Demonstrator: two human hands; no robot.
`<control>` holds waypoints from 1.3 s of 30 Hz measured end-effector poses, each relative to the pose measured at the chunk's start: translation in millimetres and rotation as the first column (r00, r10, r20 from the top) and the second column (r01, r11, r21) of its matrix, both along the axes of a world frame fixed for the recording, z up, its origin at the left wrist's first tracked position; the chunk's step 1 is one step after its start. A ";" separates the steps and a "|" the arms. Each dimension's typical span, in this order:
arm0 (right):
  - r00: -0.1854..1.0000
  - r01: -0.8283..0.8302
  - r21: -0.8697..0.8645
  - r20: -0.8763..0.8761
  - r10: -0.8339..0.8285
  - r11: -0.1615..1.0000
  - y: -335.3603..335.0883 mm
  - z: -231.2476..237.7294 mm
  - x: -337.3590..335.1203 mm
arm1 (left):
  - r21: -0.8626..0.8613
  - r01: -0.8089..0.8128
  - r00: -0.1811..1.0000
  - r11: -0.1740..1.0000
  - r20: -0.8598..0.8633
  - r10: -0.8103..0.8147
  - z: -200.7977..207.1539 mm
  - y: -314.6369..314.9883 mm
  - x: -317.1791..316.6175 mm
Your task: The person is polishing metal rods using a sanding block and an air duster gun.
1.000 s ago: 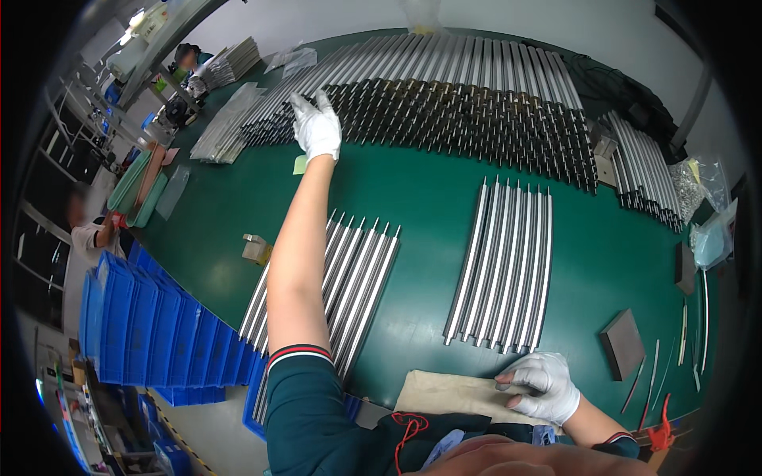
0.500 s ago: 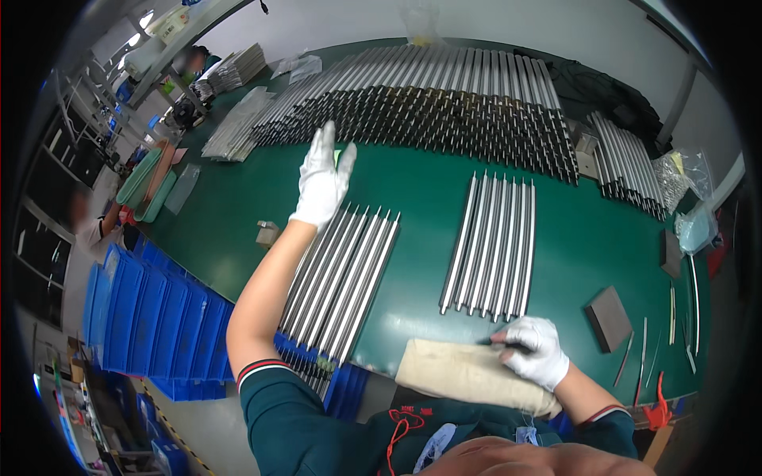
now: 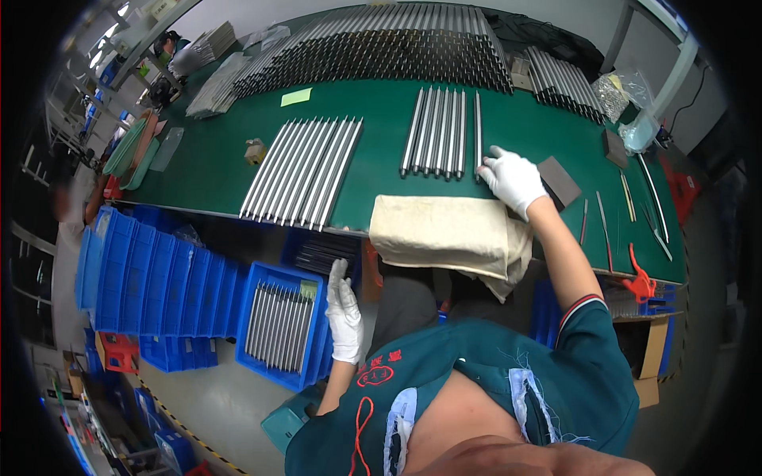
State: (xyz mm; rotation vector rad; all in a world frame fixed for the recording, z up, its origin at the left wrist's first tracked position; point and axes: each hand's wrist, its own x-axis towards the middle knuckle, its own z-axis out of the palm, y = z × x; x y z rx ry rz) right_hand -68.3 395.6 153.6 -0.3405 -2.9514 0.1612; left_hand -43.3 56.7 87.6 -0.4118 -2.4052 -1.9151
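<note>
My right hand (image 3: 512, 181), in a white glove, has its bent fingers on the near end of a single metal shaft (image 3: 478, 131). That shaft lies slightly apart, to the right of a row of several similar metal shafts (image 3: 432, 135). Down below the table's front edge, my gloved left hand (image 3: 344, 313) is empty, its fingers stretched out. It is beside a blue crate (image 3: 248, 357) with a row of shafts (image 3: 278, 327) in it. Another row of shafts (image 3: 302, 170) lies on the table's left part. A folded cream cloth (image 3: 440, 226) hangs over the front edge.
Many shafts with dark ends (image 3: 381, 55) cover the far side of the green table (image 3: 373, 103). A grey block (image 3: 559, 182) and thin tools (image 3: 603, 226) lie at right. Stacked blue crates (image 3: 159, 278) stand at left. A yellow-green slip (image 3: 296, 97) lies behind the left row.
My left hand has left the left row of shafts and come down beside the blue crate. My right hand has moved from the cloth to a lone shaft. The view has tilted downward.
</note>
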 end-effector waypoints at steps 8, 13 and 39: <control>0.965 0.223 -0.126 0.171 -0.200 0.967 25.6 -6.0 -27.4 | -0.053 0.116 0.975 0.992 0.199 -0.103 -35.2 -7.7 70.5; 0.988 -0.075 -0.892 -0.006 -0.154 -0.446 67.5 -24.1 -19.5 | -0.121 0.139 0.938 0.983 0.335 -0.092 -24.9 -8.3 93.6; 0.982 0.186 -0.683 0.136 0.128 -0.706 -122.7 -114.7 173.3 | -0.407 0.477 0.859 0.779 0.028 -0.511 77.2 138.0 -71.8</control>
